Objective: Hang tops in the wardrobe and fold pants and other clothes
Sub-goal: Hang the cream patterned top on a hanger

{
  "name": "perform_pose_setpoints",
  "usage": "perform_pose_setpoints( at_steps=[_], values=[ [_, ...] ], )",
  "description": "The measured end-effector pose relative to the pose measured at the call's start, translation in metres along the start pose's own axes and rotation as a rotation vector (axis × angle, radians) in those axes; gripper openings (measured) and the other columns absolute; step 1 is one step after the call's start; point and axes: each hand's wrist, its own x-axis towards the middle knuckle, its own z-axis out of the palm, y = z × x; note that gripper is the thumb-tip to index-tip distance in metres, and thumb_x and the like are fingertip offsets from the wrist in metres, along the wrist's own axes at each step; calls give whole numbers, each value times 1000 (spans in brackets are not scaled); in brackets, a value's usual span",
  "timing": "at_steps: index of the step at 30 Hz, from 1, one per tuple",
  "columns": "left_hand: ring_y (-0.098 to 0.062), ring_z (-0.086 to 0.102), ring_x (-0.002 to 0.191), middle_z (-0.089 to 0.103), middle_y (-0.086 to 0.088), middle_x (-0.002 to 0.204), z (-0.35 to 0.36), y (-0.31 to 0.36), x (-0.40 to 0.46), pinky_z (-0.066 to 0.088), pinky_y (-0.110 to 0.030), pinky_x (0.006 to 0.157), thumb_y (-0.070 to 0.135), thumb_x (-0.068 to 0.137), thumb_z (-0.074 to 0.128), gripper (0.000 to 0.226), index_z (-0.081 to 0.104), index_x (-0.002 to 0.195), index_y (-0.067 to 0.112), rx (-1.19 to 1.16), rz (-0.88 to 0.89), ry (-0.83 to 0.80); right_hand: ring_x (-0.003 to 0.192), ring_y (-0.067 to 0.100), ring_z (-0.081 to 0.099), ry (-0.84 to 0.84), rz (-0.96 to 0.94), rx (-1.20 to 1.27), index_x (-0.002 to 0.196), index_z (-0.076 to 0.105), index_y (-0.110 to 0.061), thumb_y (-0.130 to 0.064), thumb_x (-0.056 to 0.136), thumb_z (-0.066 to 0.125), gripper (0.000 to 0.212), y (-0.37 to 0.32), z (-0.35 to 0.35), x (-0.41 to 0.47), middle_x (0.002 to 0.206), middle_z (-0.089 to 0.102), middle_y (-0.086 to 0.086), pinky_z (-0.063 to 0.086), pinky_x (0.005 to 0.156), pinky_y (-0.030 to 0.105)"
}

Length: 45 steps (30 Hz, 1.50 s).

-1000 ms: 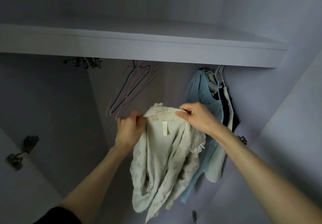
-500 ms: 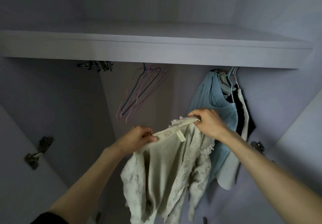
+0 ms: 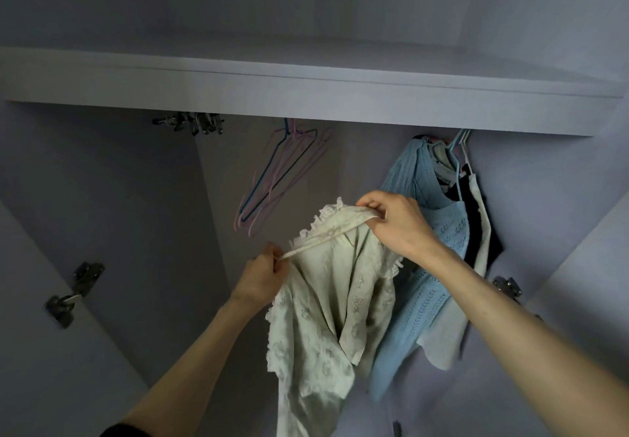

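Tops are the matter in hand, and one of them, a cream lace-trimmed top (image 3: 326,300), is held up inside the open wardrobe, below the shelf (image 3: 306,103) and in front of the back panel. Starting at the far left, two metal door hinges (image 3: 73,292) sit on the open door's inner face, and another fitting (image 3: 190,122) hangs just under the shelf. Next come the empty wire hangers (image 3: 279,178), pink and blue, bunched together on the rail and hanging free, above and a little left of the held garment. The left hand (image 3: 260,275) pinches the lower end of the neckline band, fingers curled tight on the fabric. The band runs taut and slanted up to the right hand (image 3: 394,224), whose fingers and thumb grip the upper end beside the lace collar; the body of the top hangs loose below both hands. Just behind the right wrist hangs a light blue knit top (image 3: 432,266), with dark and pale garments (image 3: 480,232) packed beside it near the right wall. The step appears to be opening the neckline for a hanger. Doing it well probably means keeping the band stretched, freeing one hand to fetch a single hanger without tangling the bunch, and feeding it in gently, since the lace could snag.
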Motion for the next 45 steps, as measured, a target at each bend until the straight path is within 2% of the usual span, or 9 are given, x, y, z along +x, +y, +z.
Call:
perform_pose_setpoints(
  at_steps=[4,8,15,20,25,30,36,42,45],
  values=[
    [-21,51,76,55,0,78,2,6,2,29,-20,54,24,98,45,10,41,96,15,-108,-45,-7,89,10,60,44,13,15,105,67,-17,1,83,55,30,3,-3,4,87,60,-16,46,92,30],
    [-20,57,86,62,-2,86,-4,6,-3,37,-24,71,28,97,48,13,49,98,16,-145,55,-71,87,6,57,92,98,42,109,68,-14,-2,87,57,27,17,-10,11,102,70,-1,41,80,19],
    [-10,48,66,55,-3,74,-12,10,-10,36,-16,56,32,81,71,29,57,85,8,-94,113,-358,90,6,57,146,183,89,108,69,-13,-5,89,58,24,22,-7,16,104,70,-1,39,81,17],
    [-33,60,95,64,-11,102,-23,6,-3,37,-30,77,23,91,56,19,58,102,8,349,104,-36,106,24,59,114,48,-241,112,67,-13,-1,87,55,30,23,0,9,111,66,4,36,98,40],
    [-35,62,79,66,-14,92,-59,15,2,42,-38,82,12,88,59,15,63,101,7,409,156,315,107,25,52,131,-6,-641,115,61,-11,1,85,51,35,44,12,-9,112,60,7,29,85,38],
    [-38,62,77,67,-18,85,-79,25,2,48,-44,80,9,86,59,13,66,96,4,308,88,443,114,28,45,113,147,-680,119,58,-12,-8,88,51,33,54,19,-15,121,52,9,32,87,42],
    [-30,59,76,65,-10,75,-99,1,-3,38,-29,66,21,85,63,15,69,89,7,168,-209,417,106,28,59,15,173,-450,123,55,-18,-17,86,61,37,51,25,-15,124,54,4,38,93,43],
    [-12,61,50,61,-8,69,-119,-6,-13,46,-19,45,-1,79,67,16,61,66,6,-421,-430,144,102,27,62,-149,234,-400,106,64,-21,-31,90,57,21,37,53,-14,106,69,4,41,92,39],
    [-11,63,66,66,-4,79,-134,-5,-17,36,-26,58,7,82,67,6,65,80,12,-442,-494,23,103,27,62,-212,250,-332,105,67,-21,-25,91,54,19,28,73,-5,106,70,4,45,93,39]
  ],
)
